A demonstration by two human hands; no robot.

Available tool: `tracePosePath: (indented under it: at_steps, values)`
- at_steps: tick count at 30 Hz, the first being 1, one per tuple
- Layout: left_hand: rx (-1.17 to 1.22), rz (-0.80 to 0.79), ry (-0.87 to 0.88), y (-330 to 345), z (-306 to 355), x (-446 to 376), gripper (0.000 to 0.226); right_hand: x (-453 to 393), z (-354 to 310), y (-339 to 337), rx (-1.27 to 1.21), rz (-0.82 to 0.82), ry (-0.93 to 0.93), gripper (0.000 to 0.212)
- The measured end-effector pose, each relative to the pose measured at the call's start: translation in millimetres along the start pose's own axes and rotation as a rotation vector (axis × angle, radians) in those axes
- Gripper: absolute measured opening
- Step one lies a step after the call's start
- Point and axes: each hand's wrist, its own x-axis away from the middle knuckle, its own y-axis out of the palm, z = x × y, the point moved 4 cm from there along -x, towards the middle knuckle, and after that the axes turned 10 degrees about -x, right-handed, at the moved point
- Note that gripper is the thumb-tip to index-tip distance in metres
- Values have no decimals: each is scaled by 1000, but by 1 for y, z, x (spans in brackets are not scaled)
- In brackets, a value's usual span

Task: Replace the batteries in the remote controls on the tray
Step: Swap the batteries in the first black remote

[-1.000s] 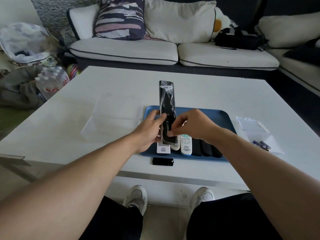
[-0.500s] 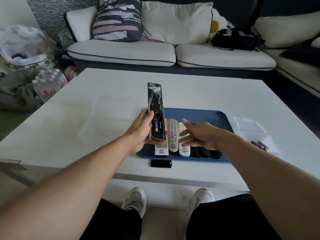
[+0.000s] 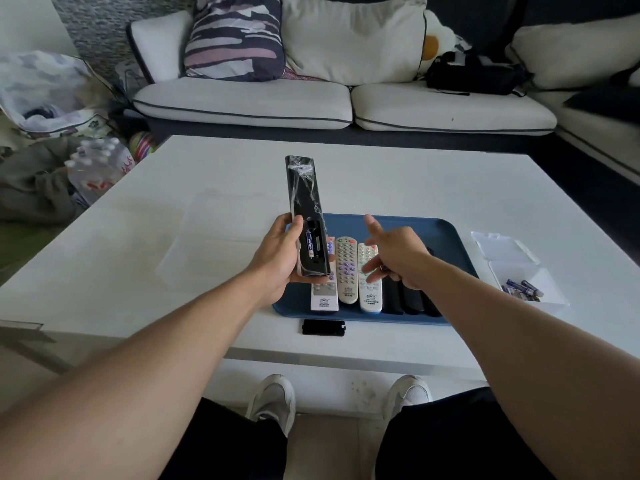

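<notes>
My left hand (image 3: 277,258) grips a long black remote (image 3: 304,202) above the blue tray (image 3: 446,233), back side up. Its battery bay is uncovered and one blue battery (image 3: 309,244) lies inside. My right hand (image 3: 394,254) hovers over the tray to the right of that remote, fingers loosely spread, holding nothing that I can see. Three light-coloured remotes (image 3: 346,271) lie side by side in the tray, with black remotes (image 3: 408,301) to their right, partly under my right hand. The black battery cover (image 3: 323,327) lies on the table in front of the tray.
A clear box (image 3: 550,292) with several blue batteries sits right of the tray, its lid (image 3: 502,245) behind it. A clear flat container (image 3: 214,244) lies left of the tray. The white table (image 3: 381,174) faces a sofa (image 3: 311,102). Bags and bottles clutter the floor at left.
My right hand left the black remote's battery bay and drew away to the right, opening. My left hand shifted the remote slightly left, and a battery shows in the bay.
</notes>
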Motion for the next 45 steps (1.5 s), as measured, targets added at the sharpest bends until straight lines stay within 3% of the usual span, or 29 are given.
tracePosePath:
  at_steps: [6,11,17,20,22,26,32,35,40,45]
  values:
    - [-3,22,5,-3,0,-1,31,0,-15,10,126,23,-117,63]
    - [11,34,-11,-6,-2,-2,32,0,-23,13,-108,2,-242,49]
    - [29,64,-70,-8,-4,-3,32,-14,-10,19,-991,-116,203,26]
    - [37,76,-76,-9,-5,-4,32,-21,-4,19,-1113,-169,311,21]
    - [41,77,-76,-10,-5,-4,32,-20,-4,20,-1083,-224,305,17]
    - [33,74,-81,-13,-6,-3,32,-17,-12,18,-1024,-335,234,38]
    - [38,86,-108,-15,-8,-3,30,-4,-12,18,-279,-346,-80,29]
    - [20,99,-111,-15,-9,-4,31,2,-14,20,-79,-340,-187,26]
    - [-31,76,-121,-13,-10,-4,29,12,-28,19,-26,-303,-345,18]
    - [-63,55,-126,-11,-11,-4,28,9,-20,26,-144,-449,-192,25]
